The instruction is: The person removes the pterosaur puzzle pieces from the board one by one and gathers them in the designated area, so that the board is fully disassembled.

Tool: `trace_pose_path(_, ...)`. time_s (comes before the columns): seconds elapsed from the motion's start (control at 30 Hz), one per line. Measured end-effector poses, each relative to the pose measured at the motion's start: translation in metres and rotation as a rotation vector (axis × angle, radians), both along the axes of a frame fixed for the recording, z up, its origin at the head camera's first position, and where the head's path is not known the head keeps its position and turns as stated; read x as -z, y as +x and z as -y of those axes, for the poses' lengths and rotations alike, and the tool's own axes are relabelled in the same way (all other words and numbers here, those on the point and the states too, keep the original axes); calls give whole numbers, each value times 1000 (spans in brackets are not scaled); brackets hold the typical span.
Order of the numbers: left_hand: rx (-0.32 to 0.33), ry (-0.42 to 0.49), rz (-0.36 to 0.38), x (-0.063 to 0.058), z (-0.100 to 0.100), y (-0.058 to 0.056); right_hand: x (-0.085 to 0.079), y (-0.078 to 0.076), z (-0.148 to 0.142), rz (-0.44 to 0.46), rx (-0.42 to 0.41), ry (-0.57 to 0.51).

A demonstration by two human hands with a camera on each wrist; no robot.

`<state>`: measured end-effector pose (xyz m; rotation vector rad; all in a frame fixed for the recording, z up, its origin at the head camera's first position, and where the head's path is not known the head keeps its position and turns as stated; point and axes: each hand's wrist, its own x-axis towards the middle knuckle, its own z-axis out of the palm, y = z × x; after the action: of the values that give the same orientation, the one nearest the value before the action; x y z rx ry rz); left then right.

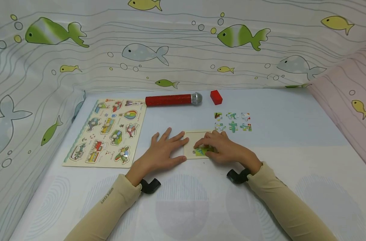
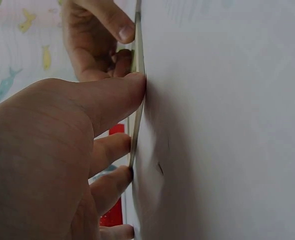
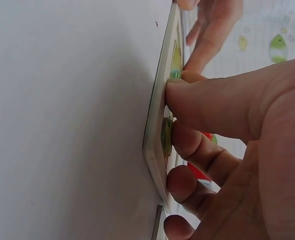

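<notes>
A small wooden puzzle board (image 1: pixel 193 136) lies flat on the table, with green jigsaw pieces (image 1: pixel 200 152) along its near side. My left hand (image 1: pixel 165 152) spreads its fingers at the board's left edge, and the fingertips touch it. Over the right part of the board, my right hand (image 1: pixel 222 147) bends its fingers and pinches a green puzzle piece low against the surface. The right wrist view shows the thumb (image 3: pixel 187 97) down on the pieces and another piece (image 3: pixel 166 135) near the board's corner. The hand covers much of the pieces.
Several loose jigsaw pieces (image 1: pixel 233 126) lie in two rows beyond the right hand. A larger picture board (image 1: pixel 89 137) with vehicle shapes lies at left. Behind are a red toy microphone (image 1: pixel 169 100) and a red block (image 1: pixel 216 97), before a fish-print cloth wall (image 1: pixel 183 30).
</notes>
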<state>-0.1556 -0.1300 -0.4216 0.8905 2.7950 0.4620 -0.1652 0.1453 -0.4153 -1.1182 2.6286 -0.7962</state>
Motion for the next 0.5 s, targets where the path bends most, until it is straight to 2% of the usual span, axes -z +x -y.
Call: trace_pose_path(0.5, -1, 18, 7, -1, 0, 0, -2, -1, 1, 22, 7, 4)
